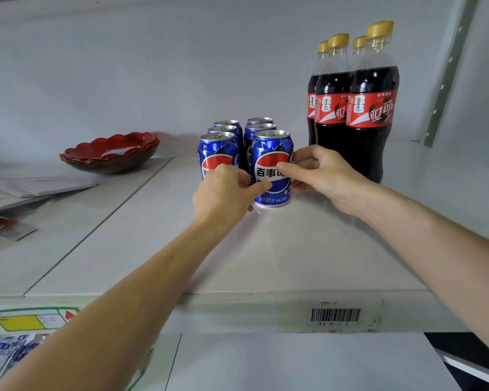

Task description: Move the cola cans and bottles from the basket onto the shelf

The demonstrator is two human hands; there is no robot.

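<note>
On the shelf [266,249], cans [271,165] stand in two rows, bottles [370,114] right of them, a bowl [110,153] apparently farther left.

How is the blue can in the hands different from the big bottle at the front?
The front blue can is short, metal and blue; the front cola bottle is tall, clear plastic, with a red label and yellow cap. Both hands grip the can; nothing touches the bottle. Both stand upright on the shelf.
</note>
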